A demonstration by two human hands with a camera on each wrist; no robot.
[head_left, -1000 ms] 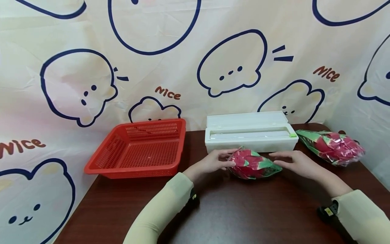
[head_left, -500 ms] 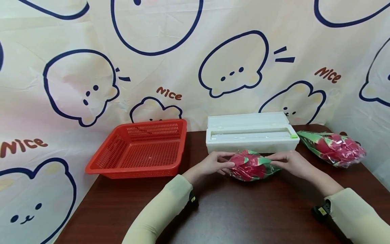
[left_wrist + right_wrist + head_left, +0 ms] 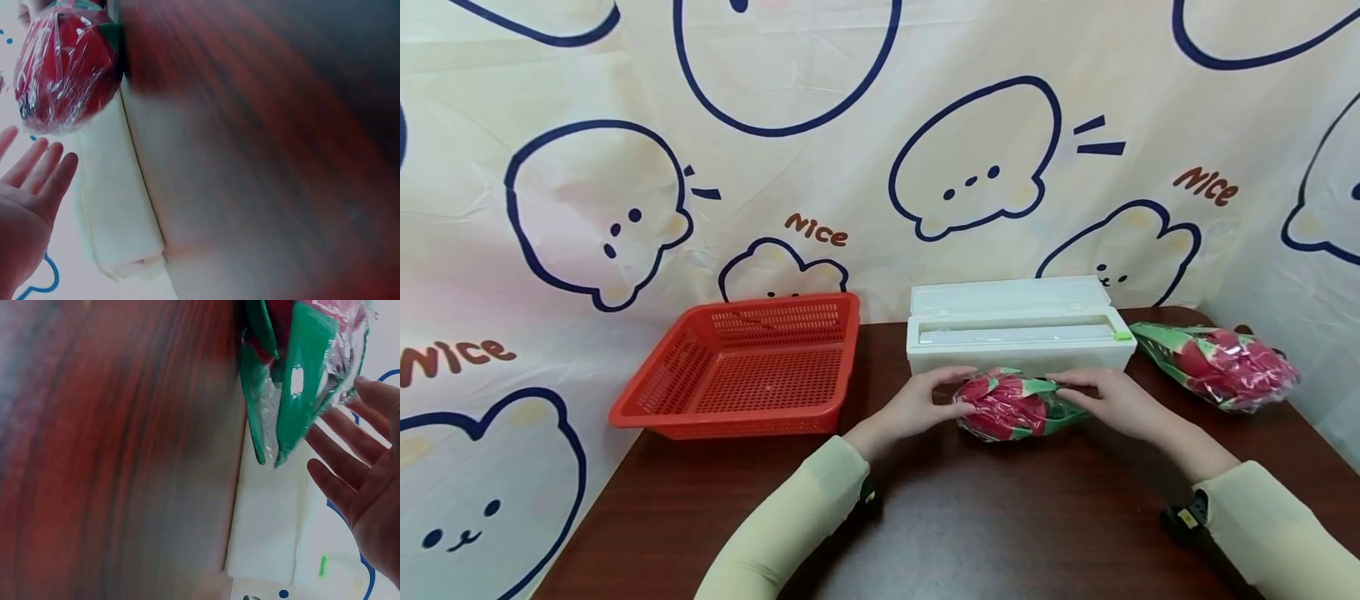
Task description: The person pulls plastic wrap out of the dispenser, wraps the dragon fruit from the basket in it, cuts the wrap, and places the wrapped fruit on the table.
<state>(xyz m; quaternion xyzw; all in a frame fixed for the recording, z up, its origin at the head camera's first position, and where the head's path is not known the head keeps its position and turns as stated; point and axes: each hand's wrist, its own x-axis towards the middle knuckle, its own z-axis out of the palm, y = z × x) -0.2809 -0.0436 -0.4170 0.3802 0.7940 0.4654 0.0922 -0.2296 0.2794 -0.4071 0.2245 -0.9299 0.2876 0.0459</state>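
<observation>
A dragon fruit [image 3: 1003,406] in clear plastic film lies in front of the white box, its round end to the left and its green leafy tip to the right. My left hand [image 3: 917,406] is at the round end, thumb tip overlapping the film in the head view. In the left wrist view, the left hand [image 3: 31,200] has its fingers extended just short of the wrapped fruit [image 3: 65,75]. At the tip, my right hand [image 3: 1108,400] pinches the film by the green leaves. The right wrist view shows the right hand's thumb [image 3: 378,397] against the wrapping.
The white box [image 3: 1022,362], lid raised, holds a roll of film [image 3: 1015,334] and stands against the patterned backdrop. A second wrapped dragon fruit [image 3: 1232,367] lies to its right. A red slotted basket [image 3: 730,425] sits at the left of the dark wooden table [image 3: 992,517].
My right hand has come in to the leafy tip, from apart a second ago. The dragon fruit has shifted slightly left, and my left hand's fingers have spread and drawn a little left.
</observation>
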